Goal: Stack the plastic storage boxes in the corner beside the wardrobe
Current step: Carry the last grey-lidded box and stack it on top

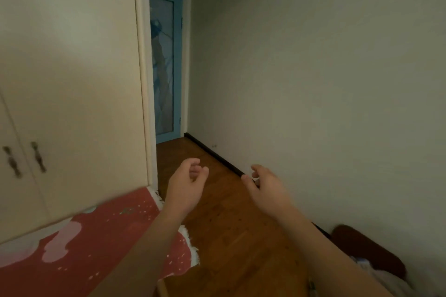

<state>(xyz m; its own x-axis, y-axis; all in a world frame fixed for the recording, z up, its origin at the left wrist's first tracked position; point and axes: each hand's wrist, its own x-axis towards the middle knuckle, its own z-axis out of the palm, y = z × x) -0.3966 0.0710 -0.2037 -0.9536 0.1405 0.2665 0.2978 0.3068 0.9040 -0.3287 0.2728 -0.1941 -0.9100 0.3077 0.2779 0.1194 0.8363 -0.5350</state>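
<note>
No plastic storage box shows in the head view. The cream wardrobe (72,79) fills the left side, with two dark handles low on its doors. Beside it a strip of bare wooden floor (229,219) runs along the white wall. My left hand (187,185) hovers over that floor just right of the wardrobe's corner, fingers loosely curled and holding nothing. My right hand (265,188) hangs a little to the right, near the dark skirting board (217,154), fingers also loosely curled and empty.
A red patterned rug (84,248) with a white fringe lies in front of the wardrobe. A blue glazed door (166,67) closes the far end of the passage. A dark brown rounded piece of furniture (366,248) sits at the lower right against the wall.
</note>
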